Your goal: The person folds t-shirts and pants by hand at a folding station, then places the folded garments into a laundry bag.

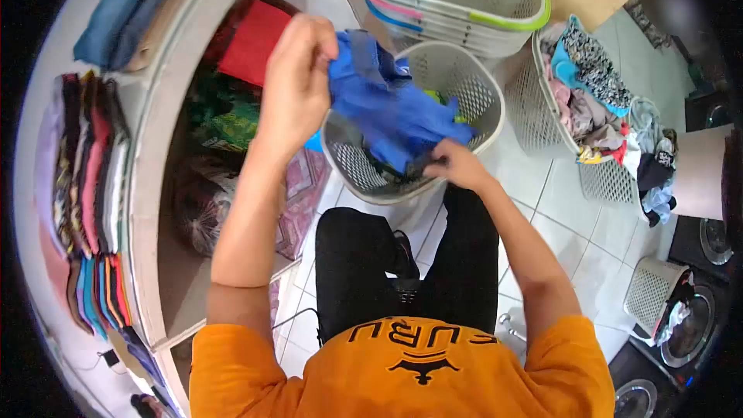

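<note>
A blue garment with dark parts (379,104) is stretched above a light grey laundry basket (491,101) in front of my knees, smeared by motion. My left hand (302,77) is raised, its fingers closed on the garment's upper left end. Lower down, my right hand (458,166) has its fingers curled at the garment's lower right edge, over the basket's near side. Something yellow-green shows in the basket behind the cloth; the rest of its contents is mostly hidden.
Stacked baskets (457,23) stand behind. To the right, a basket (534,101) overflows with clothes, and another basket (654,294) sits by front-loading machines (689,325). On the left, a white shelf unit (147,186) holds folded clothes (89,162) and bagged items.
</note>
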Action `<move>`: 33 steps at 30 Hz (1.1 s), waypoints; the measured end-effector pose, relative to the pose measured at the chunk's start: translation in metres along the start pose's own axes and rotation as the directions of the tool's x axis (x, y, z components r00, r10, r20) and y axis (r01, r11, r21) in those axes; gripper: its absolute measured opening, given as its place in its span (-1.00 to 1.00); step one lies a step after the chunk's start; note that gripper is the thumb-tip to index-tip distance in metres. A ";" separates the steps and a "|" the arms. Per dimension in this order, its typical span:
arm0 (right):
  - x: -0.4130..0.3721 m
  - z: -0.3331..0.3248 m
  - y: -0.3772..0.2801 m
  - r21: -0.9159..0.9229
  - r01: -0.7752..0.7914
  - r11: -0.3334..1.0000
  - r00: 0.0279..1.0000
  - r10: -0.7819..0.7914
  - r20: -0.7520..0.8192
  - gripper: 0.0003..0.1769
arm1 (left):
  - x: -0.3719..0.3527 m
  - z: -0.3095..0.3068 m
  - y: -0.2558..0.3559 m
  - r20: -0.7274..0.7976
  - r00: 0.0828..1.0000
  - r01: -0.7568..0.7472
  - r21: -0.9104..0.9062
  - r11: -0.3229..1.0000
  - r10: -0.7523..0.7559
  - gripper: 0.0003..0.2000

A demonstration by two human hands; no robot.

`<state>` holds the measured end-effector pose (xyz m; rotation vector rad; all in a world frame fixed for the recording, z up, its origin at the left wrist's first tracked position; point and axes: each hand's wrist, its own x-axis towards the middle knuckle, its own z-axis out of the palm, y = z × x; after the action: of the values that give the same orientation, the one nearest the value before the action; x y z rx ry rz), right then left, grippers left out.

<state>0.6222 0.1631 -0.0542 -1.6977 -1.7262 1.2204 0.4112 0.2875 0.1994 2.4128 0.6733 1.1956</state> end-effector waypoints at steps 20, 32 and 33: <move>-0.256 -0.165 -0.233 -0.113 0.243 0.963 0.641 -0.247 -0.727 -0.79 | -0.064 -0.297 0.134 -0.715 0.693 0.325 0.427 0.844 0.095 -0.83; -0.262 -0.164 -0.172 -0.011 -0.054 0.998 0.634 0.026 -0.773 -0.67 | 0.055 -0.145 -0.039 -0.309 0.900 -0.135 0.474 0.870 0.309 -0.85; -0.253 -0.141 -0.140 -0.173 -0.303 0.937 0.541 0.019 -0.841 -0.60 | 0.045 -0.102 -0.053 -0.177 0.894 -0.282 0.489 0.825 0.411 -0.87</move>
<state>0.6959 -0.0177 0.2020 -2.1450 -1.1612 0.0487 0.3383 0.3676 0.2595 2.8800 0.6627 1.7140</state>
